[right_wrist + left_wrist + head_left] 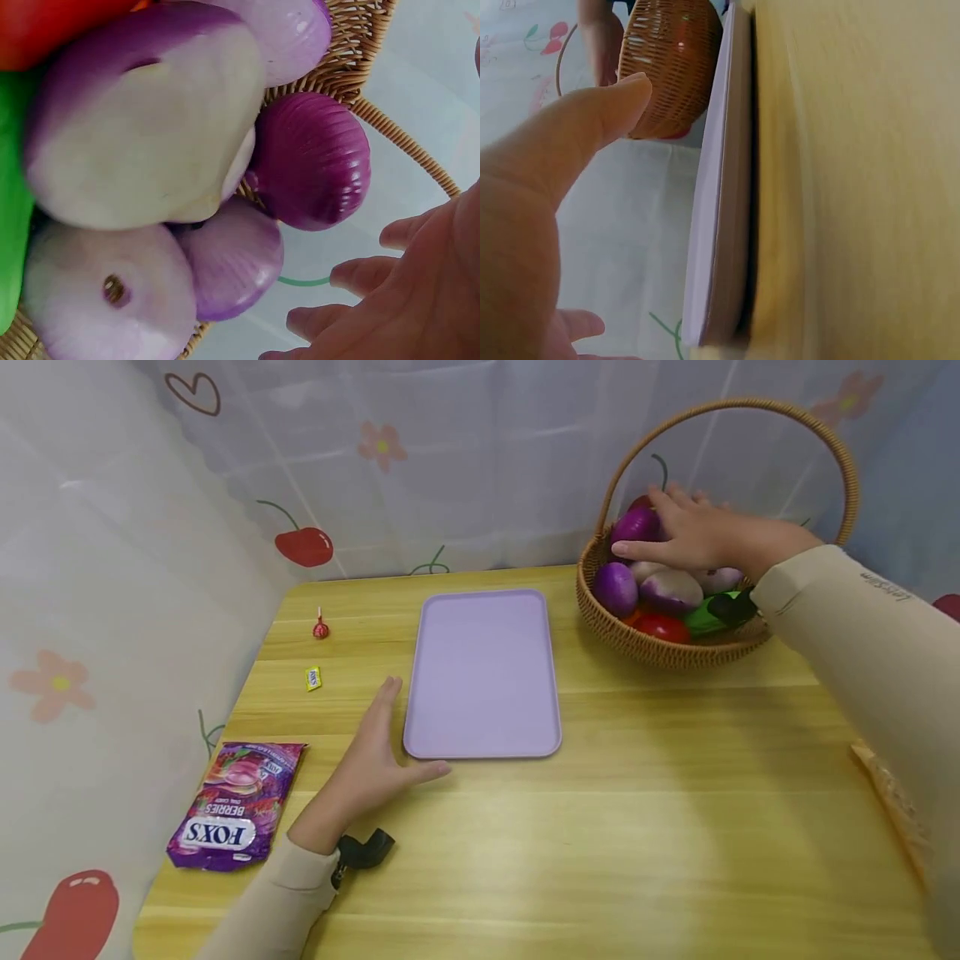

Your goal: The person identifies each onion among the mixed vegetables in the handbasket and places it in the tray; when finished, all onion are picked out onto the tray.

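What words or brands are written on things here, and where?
"FOX'S": purple candy bag, upside down.
"BERRIES": same bag, also upside down.
"FOX'S": small yellow candy.
Too small or blurred to read surely: the bag's finer print, lettering on the right sleeve.

Left hand (521,217) beside a lilac tray (721,210), thumb (592,116) stretched out.
The scene lies on its side: wooden tabletop (870,180) fills the right, and the tray stands edge-on down the middle, a dark shadow along its underside. The thumb tip overlaps the woven basket (671,64) near the top — in front of it from this angle — while fingertips (581,324) show low at the left, apart from the tray. Beside the basket are its thin handle (557,67) and the right hand (606,49), partly hidden. Behind hangs pale cloth (630,225) with printed cherries (551,46).
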### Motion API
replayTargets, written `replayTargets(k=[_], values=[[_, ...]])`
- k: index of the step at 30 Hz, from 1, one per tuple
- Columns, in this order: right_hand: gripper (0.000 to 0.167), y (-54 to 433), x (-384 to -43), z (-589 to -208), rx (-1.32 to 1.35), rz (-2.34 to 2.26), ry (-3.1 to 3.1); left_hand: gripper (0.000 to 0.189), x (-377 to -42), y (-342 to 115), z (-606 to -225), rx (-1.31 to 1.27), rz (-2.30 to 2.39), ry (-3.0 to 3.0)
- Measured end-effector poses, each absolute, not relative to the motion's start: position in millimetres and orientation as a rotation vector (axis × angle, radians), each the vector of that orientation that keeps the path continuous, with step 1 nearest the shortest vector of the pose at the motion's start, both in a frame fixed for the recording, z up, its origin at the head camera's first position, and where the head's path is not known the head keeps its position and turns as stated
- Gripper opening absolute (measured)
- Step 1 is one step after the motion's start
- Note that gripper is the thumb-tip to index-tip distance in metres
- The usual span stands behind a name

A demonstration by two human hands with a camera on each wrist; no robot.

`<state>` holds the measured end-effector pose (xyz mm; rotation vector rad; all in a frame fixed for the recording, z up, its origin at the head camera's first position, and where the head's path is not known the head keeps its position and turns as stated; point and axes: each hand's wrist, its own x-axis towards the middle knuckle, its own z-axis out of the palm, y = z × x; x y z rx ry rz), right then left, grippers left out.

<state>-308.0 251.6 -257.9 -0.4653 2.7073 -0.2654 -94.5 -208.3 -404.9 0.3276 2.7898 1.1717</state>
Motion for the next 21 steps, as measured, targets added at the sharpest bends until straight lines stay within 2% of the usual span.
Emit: replayTargets(k=[12,21], values=[[0.117,237,-331,-260,-0.545,-0.394,2.663,0.142,-96,-194,-416,0.292,1.186,2.801],[0.119,235,-340,-261,-0.517,-0.402,2.647,0.133,-102,-199,-427,0.331,1.227,2.836]])
